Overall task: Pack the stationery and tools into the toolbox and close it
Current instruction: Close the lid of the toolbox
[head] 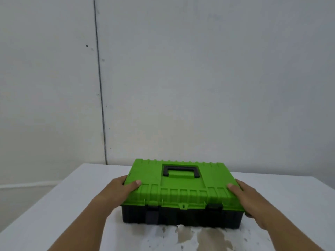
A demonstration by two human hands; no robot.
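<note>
A toolbox (181,194) with a bright green lid and a black base sits in the middle of the white table. Its lid lies down flat over the base, with a black carry handle (181,171) folded into the top. My left hand (119,190) grips the lid's left edge, thumb on top. At the right edge my right hand (248,198) holds the lid the same way. Two black latches (214,207) show on the front; whether they are fastened I cannot tell. No stationery or tools are visible outside the box.
The white table (72,205) has brownish stains (199,236) and specks near its front edge. A pale wall (199,78) with a dark vertical seam stands right behind the table.
</note>
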